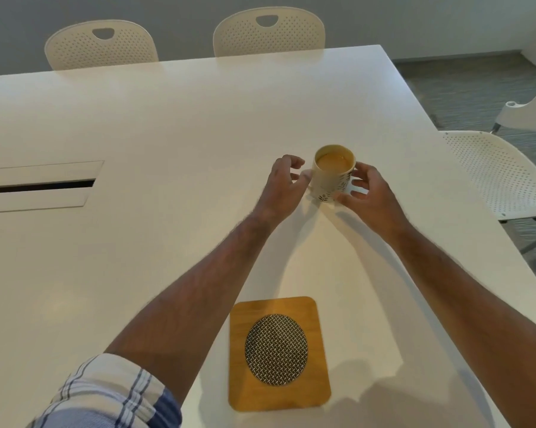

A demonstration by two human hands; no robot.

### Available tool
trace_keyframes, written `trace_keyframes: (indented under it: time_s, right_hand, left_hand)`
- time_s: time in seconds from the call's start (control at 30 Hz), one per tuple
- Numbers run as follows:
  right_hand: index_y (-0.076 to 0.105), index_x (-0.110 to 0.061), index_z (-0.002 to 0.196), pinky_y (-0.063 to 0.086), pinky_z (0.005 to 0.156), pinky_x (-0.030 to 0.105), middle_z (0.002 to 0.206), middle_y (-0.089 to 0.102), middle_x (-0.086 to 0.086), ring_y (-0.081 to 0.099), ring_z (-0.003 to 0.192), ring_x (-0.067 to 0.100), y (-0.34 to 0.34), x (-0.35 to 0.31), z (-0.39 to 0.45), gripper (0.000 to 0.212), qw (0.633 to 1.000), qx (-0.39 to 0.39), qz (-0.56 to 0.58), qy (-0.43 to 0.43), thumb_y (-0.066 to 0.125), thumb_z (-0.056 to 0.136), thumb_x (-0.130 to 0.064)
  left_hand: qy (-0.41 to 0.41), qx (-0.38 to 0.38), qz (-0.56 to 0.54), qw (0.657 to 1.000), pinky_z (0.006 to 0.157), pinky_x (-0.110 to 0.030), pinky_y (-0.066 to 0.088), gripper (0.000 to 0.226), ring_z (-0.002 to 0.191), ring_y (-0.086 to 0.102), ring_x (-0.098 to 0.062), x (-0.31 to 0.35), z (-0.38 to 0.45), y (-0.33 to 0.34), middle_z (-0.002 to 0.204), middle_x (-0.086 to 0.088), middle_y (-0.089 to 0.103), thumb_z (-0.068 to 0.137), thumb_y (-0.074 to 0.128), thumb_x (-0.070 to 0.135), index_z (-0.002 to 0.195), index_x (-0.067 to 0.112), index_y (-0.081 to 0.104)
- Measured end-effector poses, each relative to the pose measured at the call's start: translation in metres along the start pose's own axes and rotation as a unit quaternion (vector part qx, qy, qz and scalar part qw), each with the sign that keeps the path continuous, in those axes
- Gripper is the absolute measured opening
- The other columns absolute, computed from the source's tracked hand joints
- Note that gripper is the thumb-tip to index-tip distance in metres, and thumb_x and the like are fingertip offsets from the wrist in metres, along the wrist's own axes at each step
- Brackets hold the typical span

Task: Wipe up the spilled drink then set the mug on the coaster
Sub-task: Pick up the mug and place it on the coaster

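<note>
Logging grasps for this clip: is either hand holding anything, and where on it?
The right hand touches the mug low on its right side; the left hand curls at its left side. Whether either grip has closed cannot be told.

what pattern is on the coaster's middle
A black-and-white woven crosshatch oval on the coaster, head view.

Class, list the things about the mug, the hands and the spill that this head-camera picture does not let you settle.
1. Mug handle: the left hand covers that side.
2. Grip: the right hand has fingers around the mug, but blur hides whether they touch it.
3. Spill: no puddle or cloth shows on the table; a thin film would be too faint.
4. Coaster: underside hidden.
</note>
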State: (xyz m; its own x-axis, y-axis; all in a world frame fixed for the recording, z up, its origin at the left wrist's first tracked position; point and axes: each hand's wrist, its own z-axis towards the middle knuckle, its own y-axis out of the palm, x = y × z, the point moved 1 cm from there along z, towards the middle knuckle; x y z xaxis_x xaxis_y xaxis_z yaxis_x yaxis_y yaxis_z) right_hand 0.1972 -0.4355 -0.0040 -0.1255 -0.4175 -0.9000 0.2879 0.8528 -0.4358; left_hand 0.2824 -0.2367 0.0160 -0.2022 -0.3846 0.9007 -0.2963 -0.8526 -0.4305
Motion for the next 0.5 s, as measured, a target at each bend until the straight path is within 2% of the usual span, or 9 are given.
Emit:
trace_keyframes:
  time_s: [0.1, 0.27, 0.4, 0.5]
  right_hand:
    - [0.042, -0.02, 0.149, 0.052, 0.109, 0.038, 0.143, 0.058, -0.005, 0.056, 0.132, 0.009, 0.001, -0.002, 0.01, 0.09, 0.999, -0.017, 0.028, -0.011, 0.092, 0.076, -0.037]
    - [0.048, -0.026, 0.14, 0.054, 0.103, 0.027, 0.131, 0.064, -0.015, 0.061, 0.12, -0.006, 0.006, -0.003, 0.018, 0.086, 0.998, -0.024, 0.06, -0.009, 0.096, 0.069, -0.039]
    - [0.049, -0.028, 0.137, 0.056, 0.099, 0.027, 0.129, 0.065, -0.016, 0.063, 0.117, -0.007, 0.009, -0.003, 0.021, 0.085, 0.997, -0.025, 0.073, -0.003, 0.097, 0.067, -0.037]
    - [0.049, -0.028, 0.135, 0.058, 0.1, 0.032, 0.129, 0.065, -0.014, 0.063, 0.12, 0.0, 0.007, -0.002, 0.023, 0.085, 0.997, -0.029, 0.071, -0.005, 0.098, 0.066, -0.038]
  left_hand:
    - [0.004, 0.0, -0.012, 1.0, 0.081, -0.02, 0.054, 0.027, 0.106, 0.062, -0.008, -0.005, 0.001, 0.007, 0.133, -0.002, 0.056, 0.108, 0.058, 0.031, 0.128, 0.013, 0.058]
    - [-0.009, -0.001, -0.03, 1.0, 0.091, -0.041, 0.06, 0.021, 0.111, 0.063, -0.021, -0.009, 0.001, 0.016, 0.122, -0.007, 0.062, 0.108, 0.056, 0.03, 0.117, 0.011, 0.06]
    - [-0.023, -0.01, -0.04, 0.999, 0.093, -0.05, 0.059, 0.023, 0.109, 0.065, -0.025, -0.01, 0.001, 0.015, 0.117, -0.01, 0.065, 0.109, 0.056, 0.031, 0.112, 0.008, 0.062]
    - [-0.026, -0.02, -0.053, 0.998, 0.095, -0.054, 0.057, 0.027, 0.11, 0.064, -0.028, -0.008, -0.001, 0.014, 0.116, -0.012, 0.066, 0.111, 0.05, 0.031, 0.112, 0.006, 0.062]
